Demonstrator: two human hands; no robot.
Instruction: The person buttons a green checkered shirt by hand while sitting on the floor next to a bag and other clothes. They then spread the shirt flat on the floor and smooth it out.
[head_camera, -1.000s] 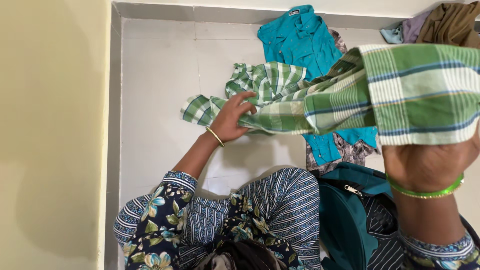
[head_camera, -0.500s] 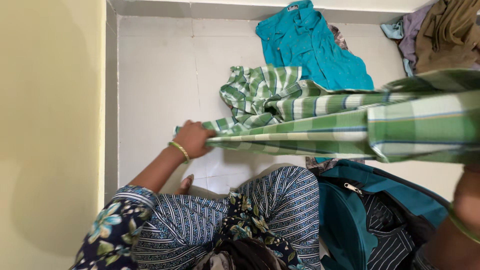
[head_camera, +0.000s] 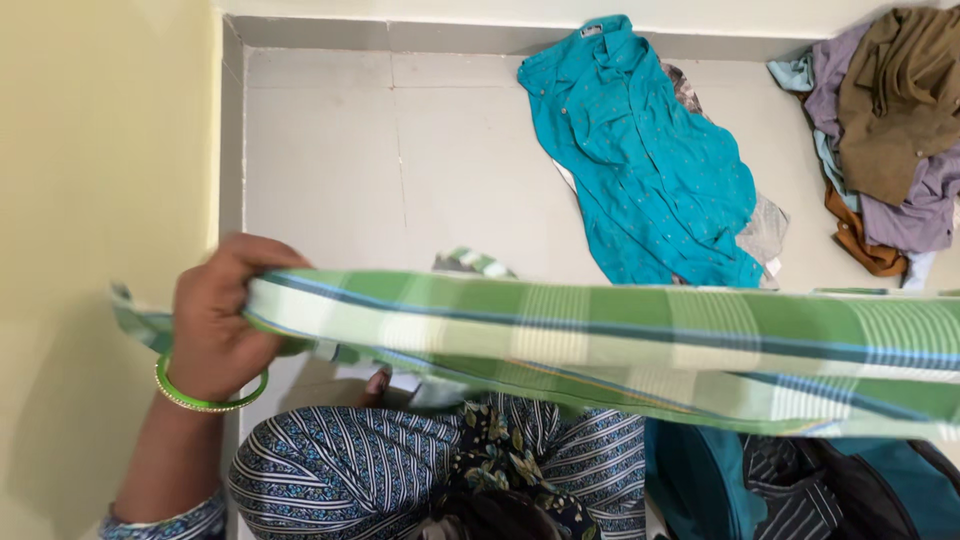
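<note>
Fingers of the left hand (head_camera: 215, 320) are curled tight around one end of a green, white and blue checked cotton cloth (head_camera: 600, 340), pinching it into a bunch just above a green bangle (head_camera: 205, 395) on the wrist. From that grip the cloth runs taut and level across the view to the right edge — the right hand is out of sight, so I cannot tell how it holds the far end. Below the stretched band lie the person's blue patterned lap (head_camera: 400, 460) and an open teal bag (head_camera: 720, 480); beyond it, on the pale tiled floor (head_camera: 330, 150), a teal shirt (head_camera: 640, 150) lies spread, with a heap of brown and mauve clothes (head_camera: 890, 130) well apart in the corner. Judging by the tension, the cloth is being pulled straight for folding; bringing the two ends together evenly would seem the next need.
</note>
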